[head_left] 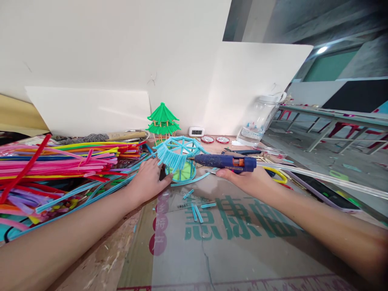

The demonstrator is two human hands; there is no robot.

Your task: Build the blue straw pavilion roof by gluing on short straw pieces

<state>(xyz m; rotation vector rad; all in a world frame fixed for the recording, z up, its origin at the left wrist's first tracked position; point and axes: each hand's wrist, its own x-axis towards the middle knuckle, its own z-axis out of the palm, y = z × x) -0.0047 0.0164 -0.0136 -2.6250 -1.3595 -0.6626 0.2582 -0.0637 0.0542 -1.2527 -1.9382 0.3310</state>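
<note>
My left hand (151,178) steadies a small round pavilion model (174,155) made of light blue pipe cleaners. Its fingers are closed at the model's left side and partly hidden behind it. Part of the model's roof is covered with short blue strips, while bare spokes show elsewhere. In my right hand (242,178) is a dark blue glue gun (224,161), its nozzle pointing left at the roof edge. A clear glue stick (303,173) runs out of its back. Several short cut pieces of blue pipe cleaner (198,213) lie on the clear-covered cardboard in front.
Bundles of colourful pipe cleaners (66,163) fill the left side. Behind the model stands a green pagoda model (163,121), near a small digital timer (196,131). A water bottle (257,119), pliers (242,152) and a phone (324,192) are at the right.
</note>
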